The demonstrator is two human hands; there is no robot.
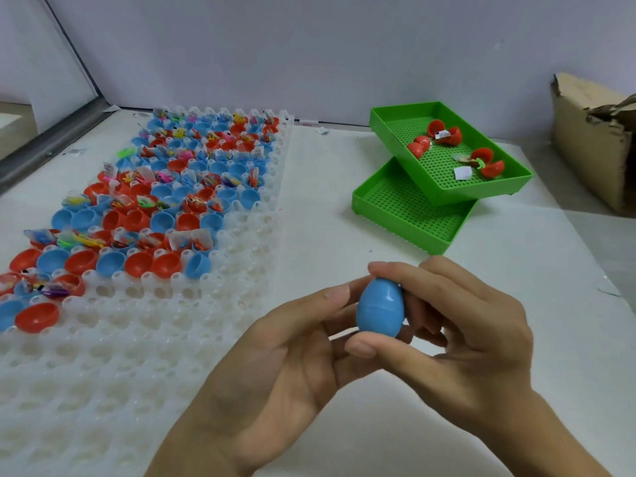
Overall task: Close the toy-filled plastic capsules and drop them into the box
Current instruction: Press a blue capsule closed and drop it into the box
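One blue capsule (380,308), egg-shaped and with its two halves joined at a faint seam, sits low in the centre of the frame, held above the table (344,218) between both hands. The right hand (475,335) pinches it, forefinger curled over the top and thumb under the bottom end. The left hand (275,356) cups it from the left, thumb tip touching its upper side; the fingers seem to lie behind it, though the capsule hides their tips.

To the left, a white dimpled tray (144,339) runs from the lower left corner toward the upper middle. Its far rows hold open red and blue capsule halves (137,218), many with small bagged toys inside; its near rows show only bare sockets.

At the upper right, two green perforated trays (444,191) are stacked at an angle, the upper one holding a few open red capsules (444,134) and a scrap of white paper. A torn cardboard box (592,139) stands at the right edge of the frame.
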